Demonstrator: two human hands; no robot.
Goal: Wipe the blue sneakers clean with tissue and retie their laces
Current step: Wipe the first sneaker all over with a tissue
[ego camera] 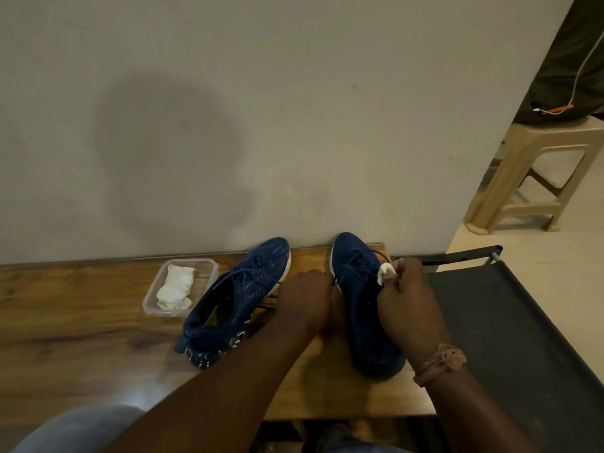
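Plain off-white wall [261, 109] fills the upper frame. Wood-grain table [65, 322] runs across the lower left and centre, glossy finish. Dark flat fabric-like surface on a metal frame [523, 338] at lower right; beige moulded plastic stool [536, 178] at right edge.

Two blue knit sneakers on the table near the wall, toes toward it, white soles. Left sneaker [235, 299] sits centre frame, angled, laces loose, speckled heel. Right sneaker [359, 289] sits just right of centre, partly covered by the hands.

Left hand [304, 299] between the shoes, fingers curled at a lace end; grip detail hidden. Right hand [405, 305] over the right sneaker's side, fingers pinching a small white tissue wad [385, 273] and apparently a lace. Braided thread band [438, 362] on that wrist.

Clear rectangular plastic tray [209, 266] left of the shoes, crumpled white tissue [175, 287] inside.
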